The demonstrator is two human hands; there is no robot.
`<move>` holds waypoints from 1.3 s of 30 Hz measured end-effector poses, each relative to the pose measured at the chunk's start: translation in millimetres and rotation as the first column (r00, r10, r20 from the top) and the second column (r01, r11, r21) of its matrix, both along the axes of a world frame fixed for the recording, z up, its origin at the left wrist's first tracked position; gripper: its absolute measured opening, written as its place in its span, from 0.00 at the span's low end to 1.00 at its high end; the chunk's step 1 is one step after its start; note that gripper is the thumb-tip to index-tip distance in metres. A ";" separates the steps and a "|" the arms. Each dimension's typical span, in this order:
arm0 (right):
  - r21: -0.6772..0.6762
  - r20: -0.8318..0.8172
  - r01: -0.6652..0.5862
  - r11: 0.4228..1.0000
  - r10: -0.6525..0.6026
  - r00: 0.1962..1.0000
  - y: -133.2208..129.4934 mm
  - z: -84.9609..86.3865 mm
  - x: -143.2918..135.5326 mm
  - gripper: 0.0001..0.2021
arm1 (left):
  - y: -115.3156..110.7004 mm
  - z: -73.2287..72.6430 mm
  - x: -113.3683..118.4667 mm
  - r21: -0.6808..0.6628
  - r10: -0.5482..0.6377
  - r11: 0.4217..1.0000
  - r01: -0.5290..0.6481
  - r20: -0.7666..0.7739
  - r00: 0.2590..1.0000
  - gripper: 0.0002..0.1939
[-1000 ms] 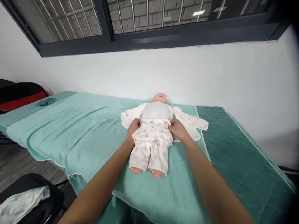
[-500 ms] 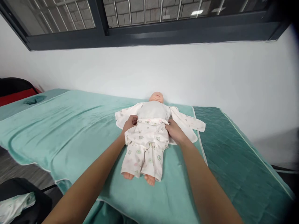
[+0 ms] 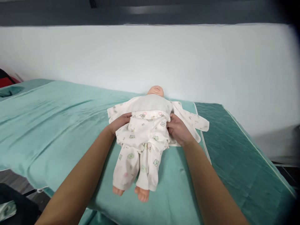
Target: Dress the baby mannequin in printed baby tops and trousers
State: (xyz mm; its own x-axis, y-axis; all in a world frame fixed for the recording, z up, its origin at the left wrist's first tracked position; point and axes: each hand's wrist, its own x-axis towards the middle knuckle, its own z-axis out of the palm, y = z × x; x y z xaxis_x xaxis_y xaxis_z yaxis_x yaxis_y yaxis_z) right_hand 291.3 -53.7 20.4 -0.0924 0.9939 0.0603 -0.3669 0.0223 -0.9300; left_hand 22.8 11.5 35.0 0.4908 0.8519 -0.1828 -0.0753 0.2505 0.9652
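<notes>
A baby doll [image 3: 156, 91] lies on its back on a green cloth, head toward the wall, bare feet toward me. Its white printed trousers [image 3: 142, 131] reach up to the belly, over the edge of a pale grey-white top [image 3: 152, 103]. A white printed jacket [image 3: 192, 120] is spread under the doll, sleeves out to both sides. My left hand [image 3: 120, 122] is closed at the left side of the waistband, fingertips partly hidden by cloth. On the right side of the waist, my right hand [image 3: 178, 128] pinches the waistband.
The light green cover [image 3: 58, 125] spreads over the bed, with a darker quilted pad [image 3: 234, 156] at the right. A white wall [image 3: 93, 59] stands behind. Black and red items are at the far left; a dark seat with cloth sits lower left.
The view has tilted down and come closer. My left hand has moved outward to the left, and the doll's legs appear shifted left.
</notes>
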 end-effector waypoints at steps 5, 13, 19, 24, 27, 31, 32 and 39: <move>0.079 -0.001 -0.069 0.995 0.069 0.998 -2.7 4.3 7.3 0.13 | -6.0 5.1 -3.7 0.002 -0.033 0.999 0.033 0.050 0.998 0.19; 0.012 0.180 -0.072 0.997 0.069 0.981 -6.0 -1.6 14.0 0.19 | -8.6 -0.3 -2.2 -0.028 -0.094 0.995 0.096 0.047 0.994 0.27; -0.027 0.304 0.058 0.998 -0.047 0.951 -4.8 -1.6 6.4 0.20 | -17.0 11.6 5.7 0.142 -0.088 0.984 0.105 -0.119 0.989 0.27; -0.010 0.338 0.054 0.998 -0.047 0.940 -5.9 3.1 4.1 0.22 | -18.3 13.9 11.8 0.302 0.010 0.952 0.038 -0.156 0.988 0.18; 0.018 0.354 0.047 0.999 -0.051 0.934 -6.4 4.5 2.3 0.22 | -17.8 9.6 14.2 0.319 0.102 0.946 -0.054 -0.137 0.985 0.16; 0.074 0.316 0.074 0.994 -0.094 0.944 -6.1 2.7 -0.3 0.17 | -15.5 1.7 13.3 0.299 0.107 0.952 -0.067 -0.121 0.987 0.16; 0.082 0.299 0.075 0.994 -0.096 0.949 -5.9 1.9 -0.6 0.17 | -15.0 0.5 12.8 0.297 0.098 0.953 -0.057 -0.123 0.988 0.16; 0.067 0.268 0.059 0.996 -0.075 0.960 -4.5 -2.7 3.0 0.15 | -14.4 -2.3 11.5 0.276 0.100 0.959 -0.064 -0.115 0.988 0.17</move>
State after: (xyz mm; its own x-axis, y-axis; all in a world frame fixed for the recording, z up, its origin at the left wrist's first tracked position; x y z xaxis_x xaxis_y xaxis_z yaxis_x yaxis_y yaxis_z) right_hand 294.2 -58.3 17.7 -0.0461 0.9940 0.0994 -0.0981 0.0945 -0.9907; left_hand 34.4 -2.8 32.7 0.4049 0.9144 0.0044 0.0429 -0.0238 0.9988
